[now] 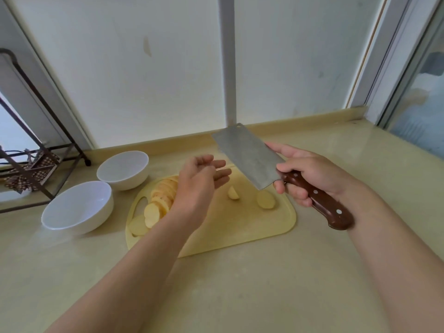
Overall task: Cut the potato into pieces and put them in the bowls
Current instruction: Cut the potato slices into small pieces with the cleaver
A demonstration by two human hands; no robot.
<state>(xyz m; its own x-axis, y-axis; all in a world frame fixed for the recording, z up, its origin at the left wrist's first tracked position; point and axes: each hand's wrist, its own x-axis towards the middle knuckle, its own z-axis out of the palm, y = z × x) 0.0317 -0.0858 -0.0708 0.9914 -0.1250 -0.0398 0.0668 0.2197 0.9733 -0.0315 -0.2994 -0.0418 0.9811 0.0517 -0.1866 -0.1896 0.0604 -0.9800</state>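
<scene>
Worktop [240,284]: near bowl [79,207] and far bowl [122,168], white, beside yellow cutting board [228,227] carrying all visible potato slices [161,200]; right hand [312,174] grasps cleaver [249,157] aloft, left hand [199,181] released, hovering over the board.

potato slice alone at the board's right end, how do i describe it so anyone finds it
Find the yellow cutting board on the counter, then its right end, below the blade of the cleaver. The slice lies flat, a full round alone, unlike the smaller cut piece to its left and the leaning row of slices at the left end.
</scene>
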